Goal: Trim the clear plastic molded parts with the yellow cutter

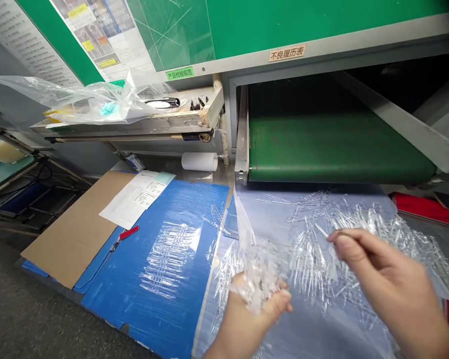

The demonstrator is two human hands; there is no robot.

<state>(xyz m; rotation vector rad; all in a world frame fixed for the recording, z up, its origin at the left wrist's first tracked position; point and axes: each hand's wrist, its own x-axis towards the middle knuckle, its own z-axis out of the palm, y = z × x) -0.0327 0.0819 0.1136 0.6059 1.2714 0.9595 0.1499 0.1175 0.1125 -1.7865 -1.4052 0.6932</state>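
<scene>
My left hand is closed around a bunch of clear plastic pieces, blurred by motion. To its right, my right hand has thumb and forefinger pinched on a slim clear plastic piece, whose tip points up and left. Below and around both hands, many similar loose clear pieces lie scattered in heaps on a pale bluish sheet. On the blue board to the left, a neat stacked row of clear pieces lies flat.
A green conveyor belt ends just behind the heaps. Brown cardboard, a printed paper and a red-handled cutter lie at left. A white roll sits under a shelf holding plastic bags. Red items lie at right.
</scene>
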